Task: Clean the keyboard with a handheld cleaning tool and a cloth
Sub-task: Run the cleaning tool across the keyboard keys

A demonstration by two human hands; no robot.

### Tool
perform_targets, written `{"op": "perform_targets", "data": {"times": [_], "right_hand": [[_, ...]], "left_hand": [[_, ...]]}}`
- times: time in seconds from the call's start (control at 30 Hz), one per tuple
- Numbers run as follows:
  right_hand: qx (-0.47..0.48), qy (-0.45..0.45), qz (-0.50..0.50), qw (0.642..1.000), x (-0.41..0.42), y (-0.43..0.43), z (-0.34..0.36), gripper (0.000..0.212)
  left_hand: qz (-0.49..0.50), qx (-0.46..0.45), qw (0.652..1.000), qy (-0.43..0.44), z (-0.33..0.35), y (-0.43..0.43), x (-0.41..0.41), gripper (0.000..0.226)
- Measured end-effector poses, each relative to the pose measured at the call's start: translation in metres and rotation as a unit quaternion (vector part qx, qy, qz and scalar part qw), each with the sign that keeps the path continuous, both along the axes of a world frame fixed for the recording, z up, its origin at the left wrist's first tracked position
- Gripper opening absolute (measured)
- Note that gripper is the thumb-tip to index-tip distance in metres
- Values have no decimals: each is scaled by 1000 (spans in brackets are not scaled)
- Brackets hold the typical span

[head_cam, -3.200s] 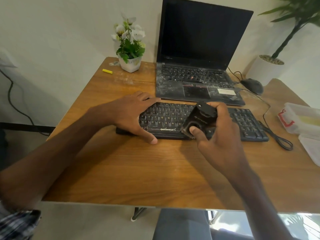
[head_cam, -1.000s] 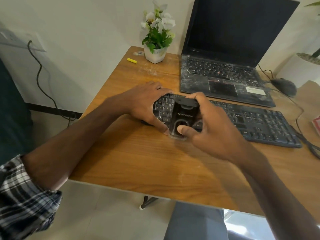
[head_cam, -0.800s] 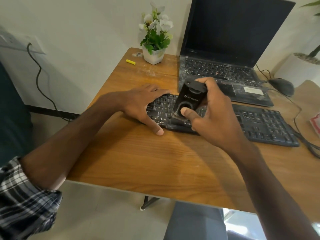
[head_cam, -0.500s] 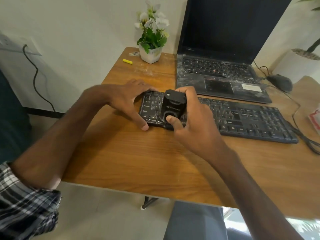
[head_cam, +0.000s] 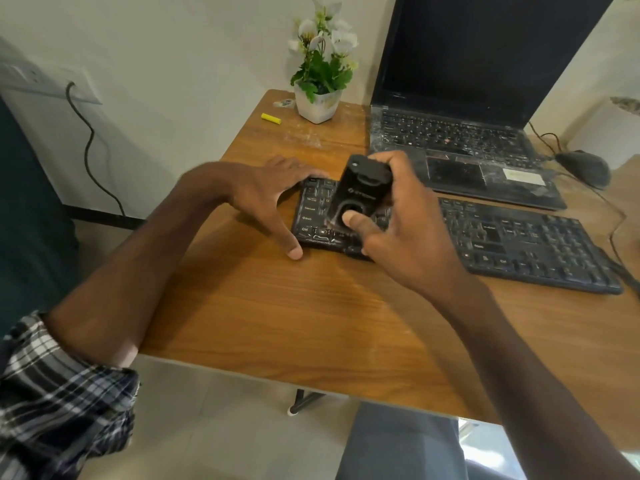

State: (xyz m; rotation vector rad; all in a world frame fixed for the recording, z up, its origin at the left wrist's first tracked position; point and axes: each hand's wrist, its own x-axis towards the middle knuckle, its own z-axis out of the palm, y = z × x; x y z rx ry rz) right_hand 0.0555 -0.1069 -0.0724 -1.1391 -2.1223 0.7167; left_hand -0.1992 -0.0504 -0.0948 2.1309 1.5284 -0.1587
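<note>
**Tool on the left keys**

Left hand spread, fingers straight, bracing the keyboard's left end. We note the cleaning tool tilted on the left keys, right hand grasping it. Wooden table; potted flowers and laptop behind.

Black keyboard, white legends on the keys. The tool is glossy black with a faint pale logo. The table is warm brown wood grain with darker streaks. The laptop is black too, its deck smeared with grey-white dust. White flowers, green leaves, white pot. One bright yellow stick. Black mouse, black cable, off-white wall. The sleeve is plaid, navy and black crossed with white.
</note>
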Motion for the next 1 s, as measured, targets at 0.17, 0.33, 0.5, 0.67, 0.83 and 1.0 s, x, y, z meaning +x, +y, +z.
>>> {"op": "perform_targets", "data": {"times": [0.17,0.33,0.5,0.67,0.83,1.0], "right_hand": [[9,-64,10,998,-6,-20,-20,59],[-38,-100,62,992,11,-23,-3,56],[-12,-28,24,999,15,-2,10,53],[3,-19,19,1000,-4,-1,-11,54],[-31,-87,77,993,9,-3,-1,57],[-25,-33,67,997,16,11,18,52]], "left_hand": [[15,0,1000,-5,1,-4,3,148],[16,5,1000,-3,2,-5,6,148],[28,-2,1000,-4,3,-5,5,144],[28,-4,1000,5,2,-3,5,145],[23,2,1000,-1,4,-5,7,144],[27,2,1000,-3,5,-6,7,146]]}}
